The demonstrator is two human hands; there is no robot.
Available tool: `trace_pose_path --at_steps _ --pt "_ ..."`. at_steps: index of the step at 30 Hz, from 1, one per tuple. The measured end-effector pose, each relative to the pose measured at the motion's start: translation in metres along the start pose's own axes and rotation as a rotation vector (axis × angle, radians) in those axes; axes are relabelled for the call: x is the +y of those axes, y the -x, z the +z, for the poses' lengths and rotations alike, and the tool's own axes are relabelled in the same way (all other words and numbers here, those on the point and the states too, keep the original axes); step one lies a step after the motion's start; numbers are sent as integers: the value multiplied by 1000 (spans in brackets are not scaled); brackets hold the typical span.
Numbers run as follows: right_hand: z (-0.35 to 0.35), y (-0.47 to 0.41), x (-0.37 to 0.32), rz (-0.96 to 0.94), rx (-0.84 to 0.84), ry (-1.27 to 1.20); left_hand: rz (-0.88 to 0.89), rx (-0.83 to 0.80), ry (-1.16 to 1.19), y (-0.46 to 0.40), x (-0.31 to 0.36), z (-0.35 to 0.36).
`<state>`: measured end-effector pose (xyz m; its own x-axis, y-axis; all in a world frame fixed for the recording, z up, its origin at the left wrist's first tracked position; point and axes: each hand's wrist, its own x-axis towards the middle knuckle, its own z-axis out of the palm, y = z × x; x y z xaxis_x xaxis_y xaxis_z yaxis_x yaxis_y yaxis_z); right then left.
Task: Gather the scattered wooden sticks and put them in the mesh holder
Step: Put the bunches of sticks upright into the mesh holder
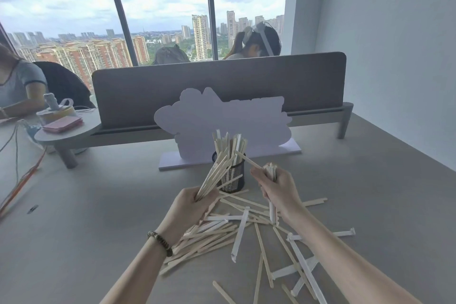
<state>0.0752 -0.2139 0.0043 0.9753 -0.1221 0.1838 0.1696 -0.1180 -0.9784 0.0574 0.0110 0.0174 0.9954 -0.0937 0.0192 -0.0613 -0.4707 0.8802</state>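
A black mesh holder [233, 179] stands on the grey table with several wooden sticks [228, 143] upright in it. My left hand [195, 207] grips a bundle of sticks [214, 176] that slants up toward the holder's rim. My right hand [277, 189], just right of the holder, holds a second bundle upright [271, 171], its lower ends showing below the fist. Many loose sticks and white paper wrappers [246, 232] lie scattered on the table under and in front of both hands.
A white cut-out sign [222, 121] stands behind the holder, before a grey desk divider [222, 79]. A small round shelf [66, 131] with tape rolls and pink cards is at left. Other people sit beyond the divider and at far left. A black clip [32, 208] lies left.
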Motion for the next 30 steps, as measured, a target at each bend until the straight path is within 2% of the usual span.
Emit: trace_pose_path --at_steps 7,14,19,24,30 --pt "7 6 7 64 -4 -48 29 45 276 1 5 3" --pt "10 7 10 38 45 32 106 88 335 1 6 15" --pt "9 8 9 -26 34 62 108 44 438 4 6 18" --pt "8 8 8 -44 38 3 67 -7 444 5 4 19" --pt "6 9 7 -43 19 -32 57 39 347 1 2 23"
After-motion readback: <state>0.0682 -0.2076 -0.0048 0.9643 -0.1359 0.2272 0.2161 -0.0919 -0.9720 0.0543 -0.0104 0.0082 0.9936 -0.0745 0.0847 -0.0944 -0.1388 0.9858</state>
